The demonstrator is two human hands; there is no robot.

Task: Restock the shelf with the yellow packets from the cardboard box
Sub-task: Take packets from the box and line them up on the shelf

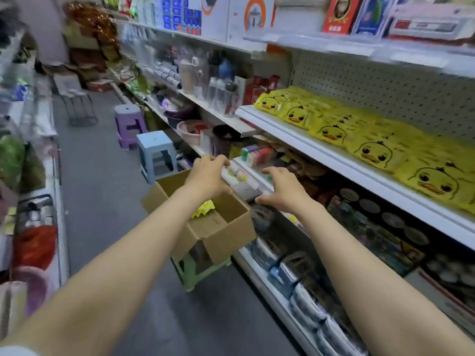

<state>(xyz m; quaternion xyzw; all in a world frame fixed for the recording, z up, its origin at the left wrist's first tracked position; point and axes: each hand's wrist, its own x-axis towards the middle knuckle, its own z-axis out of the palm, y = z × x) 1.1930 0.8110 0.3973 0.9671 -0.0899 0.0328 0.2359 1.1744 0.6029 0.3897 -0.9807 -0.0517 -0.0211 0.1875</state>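
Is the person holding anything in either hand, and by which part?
Nothing is held. The left hand and right hand are both empty, near the cardboard box with a yellow packet inside.

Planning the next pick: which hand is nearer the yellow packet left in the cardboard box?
Left. The left hand hovers over the cardboard box, just above the yellow packet; the right hand is off to its right, past the box's rim.
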